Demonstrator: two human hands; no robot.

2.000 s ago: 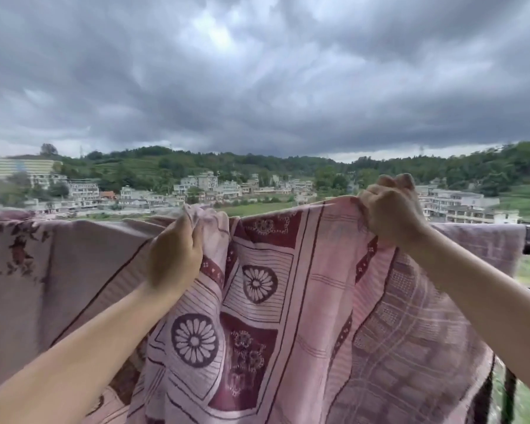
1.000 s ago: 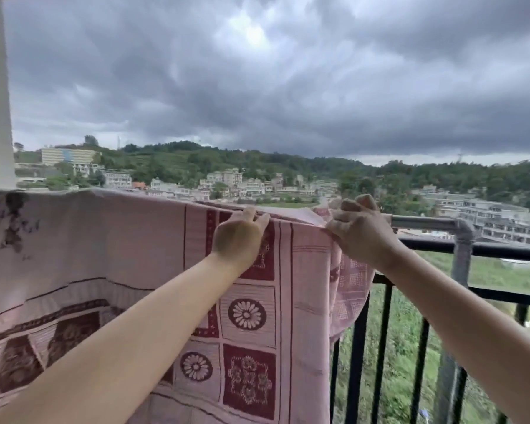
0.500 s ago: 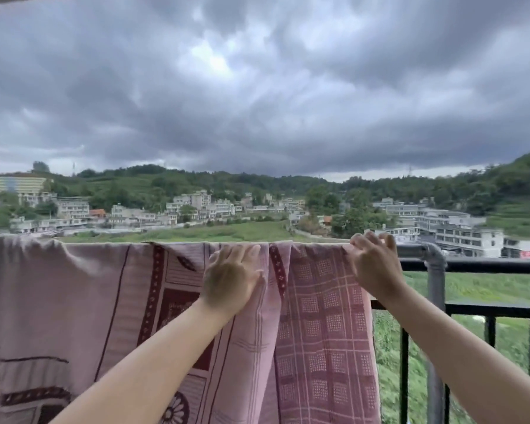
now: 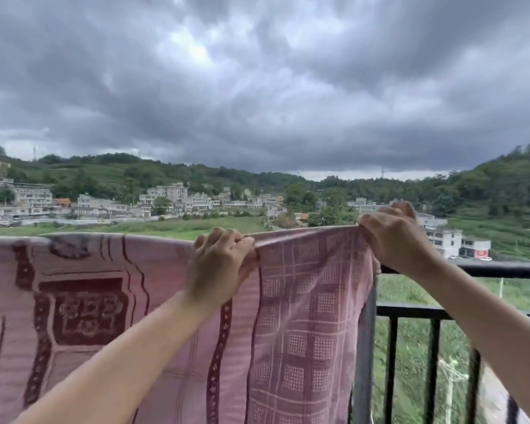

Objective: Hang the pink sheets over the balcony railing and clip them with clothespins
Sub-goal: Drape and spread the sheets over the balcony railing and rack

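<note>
A: Pink sheet (image 4: 172,316) draped over balcony railing (image 4: 502,267), top hem raised.
B: Why?
A: Left hand (image 4: 218,267) and right hand (image 4: 398,240) both pinch the hem, probably stretching it flat. No clothespins visible.

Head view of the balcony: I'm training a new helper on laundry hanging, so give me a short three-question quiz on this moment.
1. True or false: both hands grip the top edge of the pink sheet.
2. Which hand holds the sheet's outer corner beside the bare black railing? A) left hand B) right hand
3. Fill in: no ____ is visible on the sheet yet.

Key: 1 true; 2 B; 3 clothespin
</note>
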